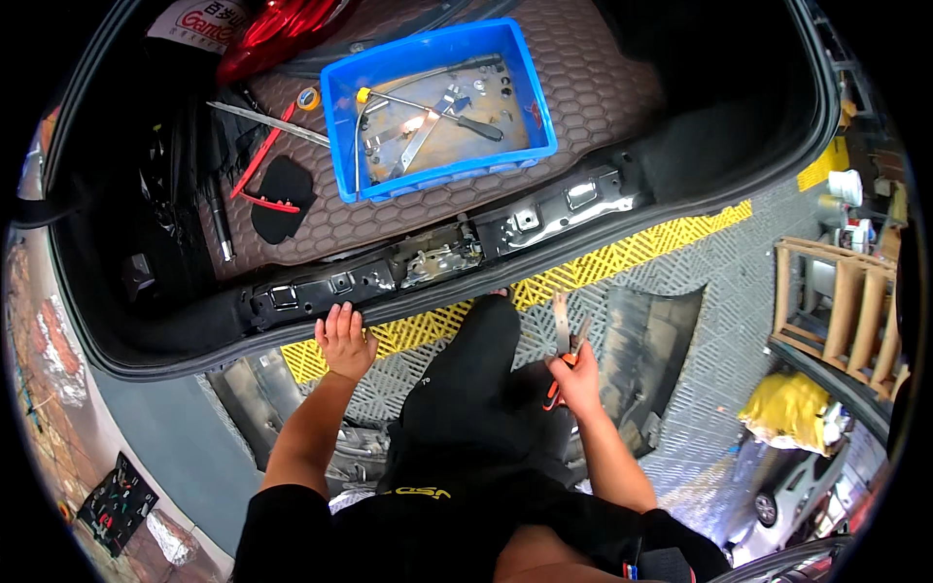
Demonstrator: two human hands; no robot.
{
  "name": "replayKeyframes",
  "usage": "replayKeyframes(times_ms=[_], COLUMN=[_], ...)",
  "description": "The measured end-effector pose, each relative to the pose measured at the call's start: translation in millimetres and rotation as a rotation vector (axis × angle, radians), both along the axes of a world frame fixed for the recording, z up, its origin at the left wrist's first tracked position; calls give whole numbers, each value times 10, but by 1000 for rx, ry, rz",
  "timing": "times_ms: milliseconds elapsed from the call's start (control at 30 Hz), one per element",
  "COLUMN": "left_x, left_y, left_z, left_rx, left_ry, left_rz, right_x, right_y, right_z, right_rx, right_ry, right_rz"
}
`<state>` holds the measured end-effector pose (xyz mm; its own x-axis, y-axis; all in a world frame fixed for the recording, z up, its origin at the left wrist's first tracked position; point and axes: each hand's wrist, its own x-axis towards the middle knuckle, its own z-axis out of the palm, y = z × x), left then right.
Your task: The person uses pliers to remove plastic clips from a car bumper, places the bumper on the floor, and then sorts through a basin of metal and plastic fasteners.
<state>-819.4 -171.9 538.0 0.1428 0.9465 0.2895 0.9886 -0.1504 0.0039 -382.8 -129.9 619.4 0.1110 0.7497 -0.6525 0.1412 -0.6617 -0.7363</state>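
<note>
My left hand [347,342] rests with its fingers stretched out on the rubber seal [394,313] along the edge of an open car boot. In my right hand [580,381] is a flat-bladed pry tool [561,325] with an orange and black handle; its blade points away from me. A second, thinner metal piece [583,332] sticks out beside the blade, and I cannot tell whether it belongs to the same tool. Beyond the seal, a bare metal sill with a latch [442,255] runs along the boot opening.
A blue bin [442,182] in the boot holds a screwdriver [476,126], metal tools and small fasteners. Left of it lie a red-handled tool [262,151], a yellow tape roll [308,98] and a red tail light [277,39]. A dark bumper [646,360] lies on the floor by my legs.
</note>
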Motion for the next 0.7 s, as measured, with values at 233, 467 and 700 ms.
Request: replayKeyframes(times_ms=[233, 467, 700], left_x=[139, 237, 462], left_y=[30, 9, 103], left_z=[220, 418, 438], left_rx=[-96, -212, -230], left_ry=[-65, -173, -172], left_rz=[98, 240, 381], right_x=[-757, -1881, -2341], right_y=[1610, 3324, 3985], right_z=[1155, 569, -46], right_rx=[336, 865, 713], right_ry=[-488, -975, -917], right_rz=[683, 1332, 1667])
